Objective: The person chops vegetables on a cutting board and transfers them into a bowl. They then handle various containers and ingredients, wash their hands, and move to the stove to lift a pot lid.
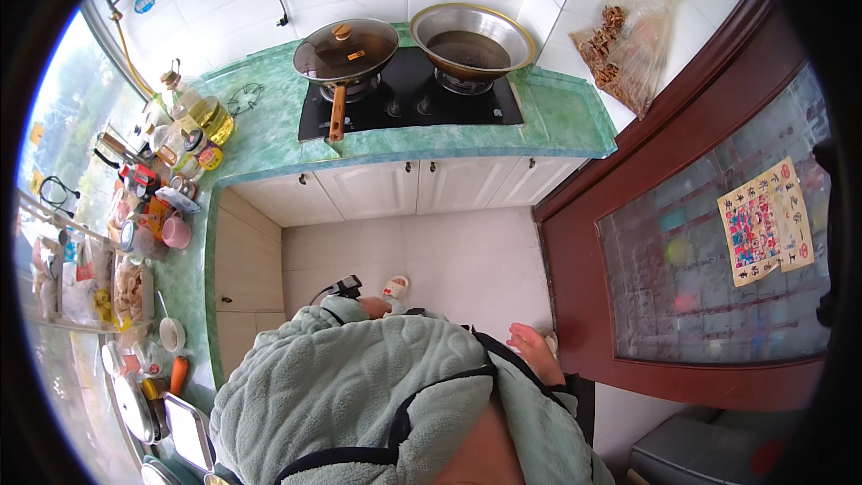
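Observation:
My left hand (376,307) shows only as a small patch of skin past the green fleece sleeve, low over the floor. A small black device (345,286) with a cable sits beside it; whether I hold it or it is fixed to my wrist I cannot make out. The fingers of that hand are hidden. To the right, my right hand (536,352) hangs at my side with fingers stretched out and nothing in them. A light slipper (395,286) on my foot shows just beyond the left hand.
A lidded pan (314,63) and a wide metal basin (518,47) stand on the black gas hob (409,112). Bottles, a pink cup (176,232) and a carrot (180,374) crowd the left counter. A red-brown door (575,278) with glass stands at right.

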Demonstrator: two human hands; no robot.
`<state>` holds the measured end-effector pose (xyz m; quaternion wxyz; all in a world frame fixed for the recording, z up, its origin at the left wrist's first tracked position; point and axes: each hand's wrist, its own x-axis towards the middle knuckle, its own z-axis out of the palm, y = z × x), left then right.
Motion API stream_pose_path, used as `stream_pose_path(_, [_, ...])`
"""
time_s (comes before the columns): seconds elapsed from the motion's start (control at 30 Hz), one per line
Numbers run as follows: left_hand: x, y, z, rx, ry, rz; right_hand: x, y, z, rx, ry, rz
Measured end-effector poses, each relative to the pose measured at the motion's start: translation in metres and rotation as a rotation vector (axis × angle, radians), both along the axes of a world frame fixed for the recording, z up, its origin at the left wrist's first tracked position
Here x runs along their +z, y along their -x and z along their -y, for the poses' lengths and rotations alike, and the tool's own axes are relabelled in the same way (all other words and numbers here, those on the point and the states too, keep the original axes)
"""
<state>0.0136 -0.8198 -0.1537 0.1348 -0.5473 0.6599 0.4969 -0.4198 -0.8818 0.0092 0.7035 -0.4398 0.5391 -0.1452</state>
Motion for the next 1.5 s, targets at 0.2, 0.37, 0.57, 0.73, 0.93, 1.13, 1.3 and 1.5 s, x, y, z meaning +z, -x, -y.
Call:
stream_pose_path(0.2, [-0.001, -0.011, 0.059, -0.058, 0.301, 0.065, -0.01, -0.033, -0.002, 0.23, 0.187, -0.111])
stream_pose_path(0.37, [0.002, -0.045, 0.094, 0.159, 0.286, -0.165, 0.034, -0.088, 0.029, 0.257, -0.03, 0.07])
stream_pose_path(0.57, [0.01, -0.086, 0.114, 0.133, 0.246, -0.247, 0.066, -0.15, 0.066, 0.265, -0.13, 0.158])
stream_pose_path(0.73, [0.019, -0.107, 0.117, 0.129, 0.206, -0.264, 0.066, -0.182, 0.079, 0.202, -0.122, 0.188])
stream_pose_path(0.93, [0.033, -0.131, 0.131, 0.167, 0.142, -0.232, 0.033, -0.174, 0.089, 0.127, 0.055, -0.204])
stream_pose_path(1.13, [0.044, -0.154, 0.15, 0.305, 0.216, -0.329, -0.012, -0.18, 0.117, 0.25, 0.202, -0.296])
stream_pose_path(1.3, [0.082, -0.184, 0.176, 1.171, -0.019, -0.953, -0.018, -0.199, 0.132, 0.265, 0.107, -0.19])
stream_pose_path(1.5, [0.151, -0.218, 0.202, 1.507, 0.019, -1.584, -0.029, -0.201, 0.157, 0.333, 0.101, -0.184])
